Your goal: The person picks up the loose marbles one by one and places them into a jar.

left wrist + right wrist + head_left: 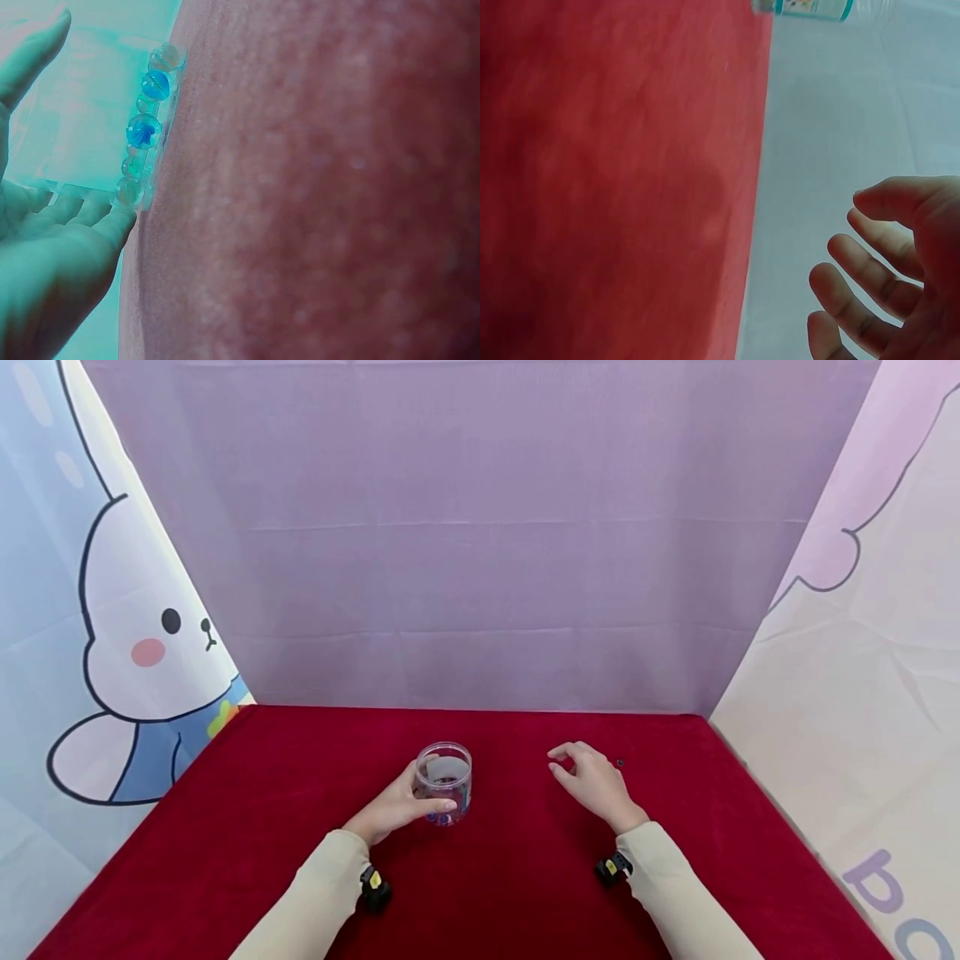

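Note:
My left hand (397, 806) holds a clear plastic jar (444, 760) round its side, thumb on the near face and fingers behind. No lid shows on the jar. In the left wrist view, several glass marbles (143, 132), some with blue swirls, lie along the bottom of the jar (75, 105). To the right, my right hand (596, 781) hovers above the cloth with its fingers loosely bent and nothing in them. A small dark marble (620, 762) lies on the cloth just right of that hand. In the right wrist view the right hand's fingers (855, 300) are spread apart.
A red cloth (517, 877) covers the table. Behind it rises a plain purple-grey curtain (480, 543). Printed sheets stand at both sides, the left one with a cartoon rabbit (150, 635). Part of the jar's label (814, 7) shows at the top of the right wrist view.

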Demonstrator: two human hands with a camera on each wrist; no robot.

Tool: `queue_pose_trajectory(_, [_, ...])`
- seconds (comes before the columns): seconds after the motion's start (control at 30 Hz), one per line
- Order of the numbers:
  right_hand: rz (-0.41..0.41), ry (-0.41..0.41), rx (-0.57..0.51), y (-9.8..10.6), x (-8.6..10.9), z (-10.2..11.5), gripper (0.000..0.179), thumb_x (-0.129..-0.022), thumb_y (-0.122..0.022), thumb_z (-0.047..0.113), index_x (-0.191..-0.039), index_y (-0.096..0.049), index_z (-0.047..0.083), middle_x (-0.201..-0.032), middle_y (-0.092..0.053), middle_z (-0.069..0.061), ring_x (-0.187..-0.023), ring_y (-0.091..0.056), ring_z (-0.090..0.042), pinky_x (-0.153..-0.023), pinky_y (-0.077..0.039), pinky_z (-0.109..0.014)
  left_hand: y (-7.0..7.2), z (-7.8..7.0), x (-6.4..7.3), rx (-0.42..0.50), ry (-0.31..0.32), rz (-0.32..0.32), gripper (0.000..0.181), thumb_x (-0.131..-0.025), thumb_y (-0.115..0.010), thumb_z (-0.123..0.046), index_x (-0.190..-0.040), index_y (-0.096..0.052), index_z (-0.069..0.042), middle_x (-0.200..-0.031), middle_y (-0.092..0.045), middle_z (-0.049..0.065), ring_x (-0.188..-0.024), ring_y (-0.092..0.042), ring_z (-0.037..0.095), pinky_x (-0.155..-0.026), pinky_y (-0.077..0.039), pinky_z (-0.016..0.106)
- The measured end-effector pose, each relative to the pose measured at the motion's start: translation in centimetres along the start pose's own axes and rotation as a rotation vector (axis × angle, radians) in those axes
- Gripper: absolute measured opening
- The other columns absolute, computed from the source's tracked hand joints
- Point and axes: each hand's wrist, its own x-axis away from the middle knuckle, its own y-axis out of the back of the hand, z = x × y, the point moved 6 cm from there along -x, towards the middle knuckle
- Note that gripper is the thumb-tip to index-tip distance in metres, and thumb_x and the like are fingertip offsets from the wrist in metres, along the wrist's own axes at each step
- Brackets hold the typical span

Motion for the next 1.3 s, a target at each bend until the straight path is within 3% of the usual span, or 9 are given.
queue_pose_trajectory(0.23, [0.007, -0.07, 0.03, 0.6, -0.3, -2.6, 0.025, -0.095, -0.07, 0.023, -0.118, -0.071, 0.013, -0.113, -0.066, -0.003, -0.084, -0.06, -0.018, -0.066, -0.051, -0.041, 0.0, -0.1, 0.0, -0.004, 0.006, -0.003, 0.094, -0.087, -0.081, -0.029, -0.158, -0.02, -0.016, -0.147, -0.044, 0.012, -0.135, -0.042, 0.03, -0.107, -0.041, 0.052])
queue_pose_trajectory(0.57, [0.021, -0.149, 0.078, 1.8, -0.6, -6.0, 0.026, -0.097, -0.066, 0.022, -0.119, -0.071, 0.01, -0.121, -0.064, -0.014, -0.103, -0.062, -0.033, -0.073, -0.052, -0.054, -0.1, -0.3, 0.1, 0.002, -0.009, 0.007, 0.093, -0.088, -0.08, -0.028, -0.157, -0.02, -0.013, -0.147, -0.044, 0.016, -0.133, -0.044, 0.03, -0.106, -0.042, 0.051])
queue_pose_trajectory(0.87, [0.032, -0.24, 0.069, 2.9, -0.5, -9.1, 0.028, -0.097, -0.063, 0.022, -0.121, -0.07, 0.006, -0.115, -0.063, -0.016, -0.099, -0.061, -0.033, -0.074, -0.051, -0.052, -0.1, -0.3, 0.1, -0.005, -0.006, 0.003, 0.093, -0.087, -0.08, -0.029, -0.157, -0.021, -0.014, -0.147, -0.044, 0.016, -0.133, -0.044, 0.03, -0.105, -0.042, 0.051])
queue_pose_trajectory(1.1, [0.006, -0.217, 0.017, 3.3, -0.6, -10.1, 0.026, -0.096, -0.062, 0.011, -0.115, -0.068, -0.006, -0.113, -0.061, -0.025, -0.102, -0.058, -0.041, -0.088, -0.048, -0.054, 0.0, -0.2, 0.1, -0.001, -0.004, 0.001, 0.092, -0.088, -0.08, -0.028, -0.157, -0.021, -0.015, -0.148, -0.044, 0.015, -0.133, -0.044, 0.03, -0.105, -0.043, 0.051])
queue_pose_trajectory(1.3, [0.043, -0.266, 0.027, 3.3, -0.6, -10.9, 0.028, -0.096, -0.06, 0.011, -0.118, -0.067, -0.005, -0.116, -0.061, -0.026, -0.102, -0.058, -0.041, -0.087, -0.049, -0.054, -0.1, -0.2, 0.1, 0.001, 0.001, 0.001, 0.094, -0.088, -0.08, -0.029, -0.158, -0.02, -0.014, -0.148, -0.043, 0.015, -0.134, -0.043, 0.03, -0.105, -0.042, 0.051])
